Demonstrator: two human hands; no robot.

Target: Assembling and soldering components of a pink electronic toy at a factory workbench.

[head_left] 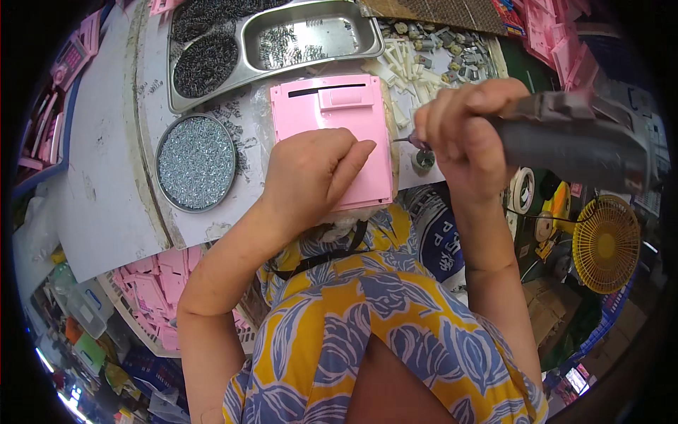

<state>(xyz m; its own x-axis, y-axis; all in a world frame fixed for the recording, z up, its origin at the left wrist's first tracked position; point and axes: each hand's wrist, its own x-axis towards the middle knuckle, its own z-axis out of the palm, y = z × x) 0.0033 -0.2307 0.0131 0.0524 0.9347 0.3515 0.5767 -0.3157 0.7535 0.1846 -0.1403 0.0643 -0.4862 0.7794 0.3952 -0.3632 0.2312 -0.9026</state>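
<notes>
A pink plastic panel [339, 166] with a dark slot and a raised block near its far edge lies flat in front of me. My left hand [311, 169] rests over its left half, fingers curled under and thumb pressed against them; what they hold, if anything, is hidden. In my right hand [470, 131], a dark grey power screwdriver [572, 145] is gripped around its front end and held sideways. Its thin bit points left, close to the panel's right edge; whether it touches cannot be made out.
A round dish of silvery screws [195, 162] stands left of the panel. Behind is a metal tray [311, 62] with dark springs. White and grey small parts [424, 63] lie at the back right. A yellow fan [606, 244] stands right; a crate of pink parts [159, 290] sits lower left.
</notes>
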